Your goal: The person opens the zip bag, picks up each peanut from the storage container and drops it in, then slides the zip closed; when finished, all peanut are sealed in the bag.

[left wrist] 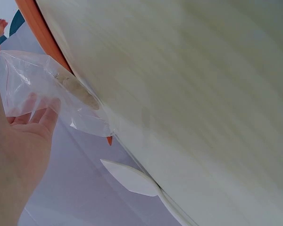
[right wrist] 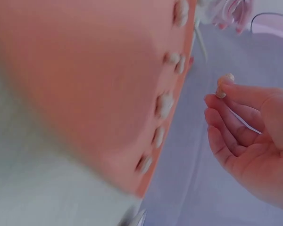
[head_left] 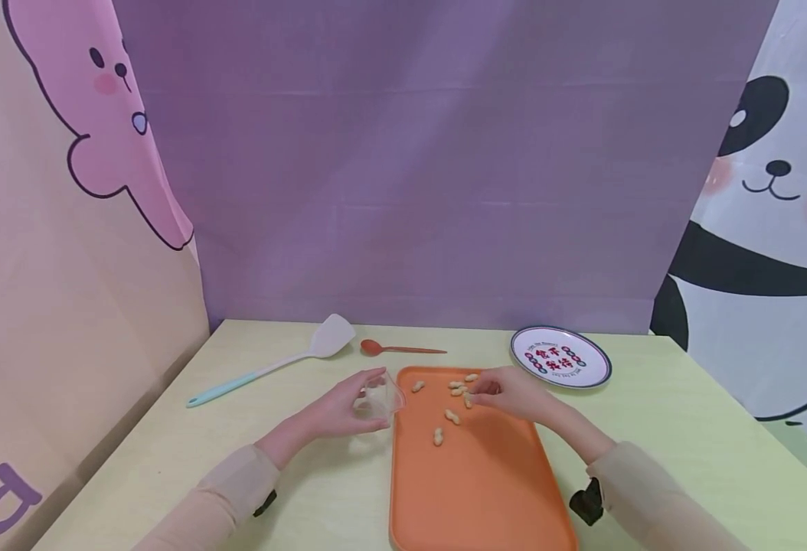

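Observation:
My left hand holds a clear plastic bag at the left edge of the orange tray. Through the bag, brownish shapes show blurred, probably peanuts. Above the far part of the tray, my right hand pinches a peanut between thumb and fingertips, raised off the tray in the right wrist view. Several more peanuts lie loose on the tray, among them one nearest me, one in the middle and one at the far left.
A white spatula with a light blue handle lies at the back left. Beside it is a red-brown spoon. To the right, a white plate with a dark rim and red print stands past the tray. A purple cloth hangs behind the table.

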Available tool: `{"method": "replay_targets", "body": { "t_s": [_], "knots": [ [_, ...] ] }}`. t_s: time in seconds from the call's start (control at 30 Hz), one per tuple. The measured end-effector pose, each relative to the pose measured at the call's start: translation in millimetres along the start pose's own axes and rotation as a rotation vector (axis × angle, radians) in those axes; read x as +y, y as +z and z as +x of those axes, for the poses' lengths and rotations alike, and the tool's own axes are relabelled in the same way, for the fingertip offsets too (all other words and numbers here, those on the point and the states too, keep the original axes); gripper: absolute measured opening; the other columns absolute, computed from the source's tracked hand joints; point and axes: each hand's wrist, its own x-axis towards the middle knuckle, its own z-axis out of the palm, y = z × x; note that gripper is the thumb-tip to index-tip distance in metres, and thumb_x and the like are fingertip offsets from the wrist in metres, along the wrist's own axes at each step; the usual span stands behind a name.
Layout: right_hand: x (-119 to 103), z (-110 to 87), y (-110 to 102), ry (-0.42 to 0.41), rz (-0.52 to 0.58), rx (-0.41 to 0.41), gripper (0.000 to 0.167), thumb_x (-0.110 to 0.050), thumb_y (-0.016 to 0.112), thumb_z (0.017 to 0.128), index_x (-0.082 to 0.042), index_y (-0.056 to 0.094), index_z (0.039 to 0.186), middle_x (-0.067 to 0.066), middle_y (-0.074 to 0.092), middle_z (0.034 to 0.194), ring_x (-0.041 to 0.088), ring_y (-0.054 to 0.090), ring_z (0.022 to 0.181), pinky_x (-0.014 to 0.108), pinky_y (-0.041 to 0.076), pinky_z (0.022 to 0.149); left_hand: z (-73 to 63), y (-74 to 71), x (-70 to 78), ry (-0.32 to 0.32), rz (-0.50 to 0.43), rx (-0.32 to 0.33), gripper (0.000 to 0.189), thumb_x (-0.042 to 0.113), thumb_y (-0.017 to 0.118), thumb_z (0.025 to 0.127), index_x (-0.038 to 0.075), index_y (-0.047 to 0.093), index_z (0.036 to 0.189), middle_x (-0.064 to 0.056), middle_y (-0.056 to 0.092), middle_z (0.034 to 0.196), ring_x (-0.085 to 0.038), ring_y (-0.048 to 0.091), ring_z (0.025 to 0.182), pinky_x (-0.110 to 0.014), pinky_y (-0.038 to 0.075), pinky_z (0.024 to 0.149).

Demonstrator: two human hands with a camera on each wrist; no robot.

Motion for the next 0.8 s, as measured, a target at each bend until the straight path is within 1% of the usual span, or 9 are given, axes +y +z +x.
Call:
{"method": "replay_targets", "body": {
  "t_s": [0.17, 0.23, 0.4, 0.47, 0.57, 0.63, 0.7, 0.8],
  "knots": [
    [-22.0, 12.5, 8.9, -0.033, 0.056, 0.010, 0.013, -0.019, 0.066, 0.087, -0.008, 0.071, 0.094, 0.003, 0.071, 0.082, 0.011, 0.061, 0.067, 0.020, 0.049, 0.060, 0.5, 0.5, -0.9, -0.003, 0.000, -0.008, 0.083, 0.033, 0.074, 0.081, 0.008, 0.028, 0.146, -0.010, 0.042, 0.143, -0.023, 0.045, 0.129, -0.040, 0.042, 0.103],
    [-31.0, 17.1, 13.1, -0.030, 0.064, 0.009, 0.016, -0.021, 0.065, 0.088, -0.009, 0.071, 0.096, 0.001, 0.071, 0.084, 0.011, 0.062, 0.070, 0.020, 0.049, 0.062, 0.7, 0.5, -0.9, -0.004, -0.003, -0.013, 0.084, 0.033, 0.074, 0.081, 0.008, 0.028, 0.146, -0.010, 0.042, 0.143, -0.023, 0.045, 0.129, -0.040, 0.042, 0.104],
    [-48.7, 26.5, 21.7, -0.018, 0.126, -0.018, 0.019, -0.024, 0.064, 0.089, -0.009, 0.072, 0.099, 0.003, 0.072, 0.090, 0.014, 0.063, 0.075, 0.021, 0.049, 0.066, 1.6, 0.8, -0.9, -0.006, -0.003, -0.023, 0.084, 0.035, 0.073, 0.080, 0.010, 0.028, 0.146, -0.009, 0.043, 0.143, -0.022, 0.045, 0.129, -0.040, 0.042, 0.103],
    [-53.7, 30.0, 25.1, -0.024, 0.145, -0.027, 0.019, -0.023, 0.064, 0.090, -0.009, 0.072, 0.100, 0.004, 0.072, 0.091, 0.013, 0.062, 0.074, 0.021, 0.049, 0.066, 1.8, 0.8, -0.4, -0.009, -0.003, -0.023, 0.084, 0.035, 0.074, 0.080, 0.011, 0.028, 0.146, -0.008, 0.043, 0.143, -0.022, 0.045, 0.129, -0.039, 0.042, 0.104],
    [-59.1, 35.2, 30.4, -0.026, 0.152, -0.030, 0.018, -0.022, 0.063, 0.090, -0.010, 0.072, 0.099, 0.004, 0.071, 0.089, 0.007, 0.056, 0.063, 0.021, 0.048, 0.062, 1.6, 0.7, -0.1, -0.005, -0.001, -0.017, 0.084, 0.035, 0.074, 0.080, 0.010, 0.029, 0.146, -0.009, 0.044, 0.142, -0.022, 0.046, 0.128, -0.040, 0.043, 0.103],
    [-61.4, 38.7, 34.4, -0.042, 0.146, -0.022, 0.017, -0.021, 0.063, 0.090, -0.010, 0.072, 0.099, 0.003, 0.071, 0.089, 0.003, 0.055, 0.064, 0.019, 0.048, 0.063, 1.4, 0.6, 0.1, -0.006, 0.000, -0.015, 0.083, 0.035, 0.074, 0.080, 0.009, 0.029, 0.146, -0.008, 0.045, 0.141, -0.022, 0.046, 0.128, -0.040, 0.043, 0.103],
    [-64.2, 42.0, 37.9, -0.056, 0.157, -0.021, 0.016, -0.020, 0.063, 0.090, -0.010, 0.072, 0.099, 0.004, 0.071, 0.089, 0.003, 0.055, 0.063, 0.020, 0.048, 0.063, 1.3, 0.6, -0.1, -0.001, -0.001, -0.011, 0.084, 0.034, 0.074, 0.080, 0.008, 0.029, 0.145, -0.009, 0.046, 0.141, -0.023, 0.046, 0.128, -0.040, 0.043, 0.102],
    [-68.4, 46.3, 42.6, -0.092, 0.167, -0.021, 0.014, -0.018, 0.064, 0.090, -0.009, 0.071, 0.097, 0.005, 0.071, 0.088, 0.004, 0.055, 0.068, 0.019, 0.048, 0.063, 1.0, 0.5, -0.4, 0.008, -0.002, -0.004, 0.083, 0.035, 0.074, 0.080, 0.007, 0.029, 0.145, -0.009, 0.047, 0.140, -0.023, 0.047, 0.127, -0.041, 0.044, 0.102]
  ]
}}
